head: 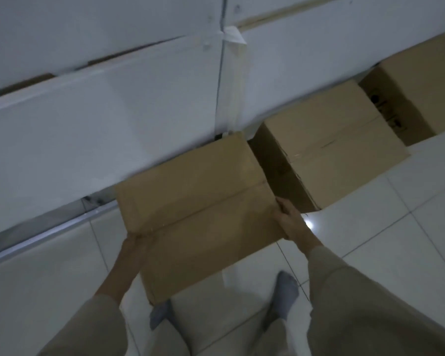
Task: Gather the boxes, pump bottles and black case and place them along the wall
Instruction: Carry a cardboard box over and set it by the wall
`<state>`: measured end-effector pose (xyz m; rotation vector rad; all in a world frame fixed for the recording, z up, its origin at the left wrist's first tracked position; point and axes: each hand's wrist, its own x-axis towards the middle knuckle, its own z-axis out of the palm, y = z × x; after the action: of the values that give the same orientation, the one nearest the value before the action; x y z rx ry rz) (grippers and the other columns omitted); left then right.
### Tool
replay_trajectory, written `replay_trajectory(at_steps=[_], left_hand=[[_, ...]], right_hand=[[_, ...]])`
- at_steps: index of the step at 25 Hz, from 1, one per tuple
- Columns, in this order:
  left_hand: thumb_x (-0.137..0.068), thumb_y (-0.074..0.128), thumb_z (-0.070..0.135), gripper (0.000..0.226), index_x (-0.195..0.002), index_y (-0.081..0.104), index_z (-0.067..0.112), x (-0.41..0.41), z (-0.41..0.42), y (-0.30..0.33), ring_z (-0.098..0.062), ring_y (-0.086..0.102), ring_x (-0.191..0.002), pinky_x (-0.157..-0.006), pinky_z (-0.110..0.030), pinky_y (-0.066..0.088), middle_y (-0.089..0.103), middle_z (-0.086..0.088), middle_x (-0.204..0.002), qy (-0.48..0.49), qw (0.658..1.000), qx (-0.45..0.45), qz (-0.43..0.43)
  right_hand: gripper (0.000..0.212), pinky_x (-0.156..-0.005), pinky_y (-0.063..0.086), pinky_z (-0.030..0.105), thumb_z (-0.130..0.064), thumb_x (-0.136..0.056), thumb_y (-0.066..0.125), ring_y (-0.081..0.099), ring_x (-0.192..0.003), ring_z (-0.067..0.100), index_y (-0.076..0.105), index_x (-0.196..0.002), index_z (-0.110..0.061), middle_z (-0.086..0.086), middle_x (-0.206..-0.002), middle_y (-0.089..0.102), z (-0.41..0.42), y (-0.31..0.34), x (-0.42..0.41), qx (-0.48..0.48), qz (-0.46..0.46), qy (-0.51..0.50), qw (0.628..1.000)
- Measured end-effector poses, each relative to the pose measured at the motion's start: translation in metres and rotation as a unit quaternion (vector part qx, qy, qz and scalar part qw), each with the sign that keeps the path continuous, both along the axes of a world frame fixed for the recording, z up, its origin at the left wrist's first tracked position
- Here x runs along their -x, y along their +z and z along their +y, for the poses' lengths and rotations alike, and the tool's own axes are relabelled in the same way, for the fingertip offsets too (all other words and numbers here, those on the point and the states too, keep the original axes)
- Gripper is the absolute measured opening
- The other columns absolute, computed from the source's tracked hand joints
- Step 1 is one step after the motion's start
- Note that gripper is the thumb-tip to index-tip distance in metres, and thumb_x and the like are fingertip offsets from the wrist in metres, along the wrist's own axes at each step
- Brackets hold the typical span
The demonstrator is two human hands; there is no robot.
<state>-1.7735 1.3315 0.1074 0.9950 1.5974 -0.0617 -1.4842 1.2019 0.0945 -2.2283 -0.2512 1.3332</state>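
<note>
Left hand: the left hand grips the near-left side of a plain brown cardboard box with closed top flaps; its fingers curl over the top edge at the left end of the flap seam, thumb side hidden.
Right hand: the right hand holds the right side of the same box, fingers lying close together along the top right edge and bent over it.
Held box: between both hands, in front of the person's body, its far edge reaching the foot of the white panelled wall. Whether its base is on the floor or just off it cannot be told; the near corner covers part of the left grey-socked foot.
Boxes at the wall: a second brown cardboard box with a taped top sits just beside the held one on the right, a narrow dark gap between them. A third brown cardboard box with dark printed marks on its side stands further right, also against the wall.
Edges: the held box lies skewed to the wall line, its far-right corner near a strip of pale tape running down the panel joint.
Open room: glossy white tiled floor spreads to the right and in front; a metal track runs along the wall base on the left, with bare floor beside it.
Other: right grey-socked foot and beige sleeves below.
</note>
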Motion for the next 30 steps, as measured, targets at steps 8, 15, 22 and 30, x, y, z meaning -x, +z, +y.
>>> replay_trajectory(at_steps=[8,15,22,30], left_hand=[[-0.096,0.041,0.025,0.027,-0.120,0.050,0.017,-0.121,-0.054,0.030,-0.018,0.048,-0.108,-0.086,-0.028,0.032,0.052,-0.008,-0.132,-0.088,0.995,0.046,-0.027],[-0.098,0.035,0.024,0.036,-0.131,0.044,0.011,-0.204,-0.075,0.052,-0.020,0.047,-0.118,-0.088,-0.026,0.032,0.047,-0.008,-0.140,-0.098,0.994,0.049,-0.027],[-0.097,0.038,0.025,0.027,-0.120,0.049,0.017,-0.223,-0.055,0.056,-0.017,0.046,-0.106,-0.088,-0.027,0.030,0.052,-0.006,-0.129,-0.095,0.994,0.041,-0.045],[-0.096,0.039,0.028,0.029,-0.122,0.047,0.018,-0.303,-0.034,0.031,-0.021,0.047,-0.115,-0.089,-0.029,0.036,0.050,-0.006,-0.132,-0.091,0.994,-0.014,-0.060]], right_hand=[[0.040,-0.079,0.038,0.020,-0.018,-0.096,0.044,0.039,-0.107,0.010,0.042,-0.135,-0.017,-0.005,-0.122,0.038,-0.014,0.040,-0.040,0.002,0.182,0.083,0.980],[0.020,-0.081,0.036,0.025,-0.018,-0.092,0.047,0.047,-0.101,0.016,0.056,-0.110,-0.018,0.001,-0.107,0.053,-0.054,0.057,-0.154,-0.014,0.053,0.043,0.998],[0.018,-0.077,0.039,0.024,-0.011,-0.093,0.047,0.050,-0.088,0.012,0.056,-0.108,-0.015,0.008,-0.113,0.053,-0.070,0.060,-0.186,0.005,0.011,0.015,1.000],[0.041,-0.097,0.030,0.027,-0.008,-0.091,0.049,0.039,-0.127,0.031,0.043,-0.132,-0.009,0.014,-0.142,0.036,-0.050,0.046,-0.258,-0.020,-0.119,0.042,0.992]])
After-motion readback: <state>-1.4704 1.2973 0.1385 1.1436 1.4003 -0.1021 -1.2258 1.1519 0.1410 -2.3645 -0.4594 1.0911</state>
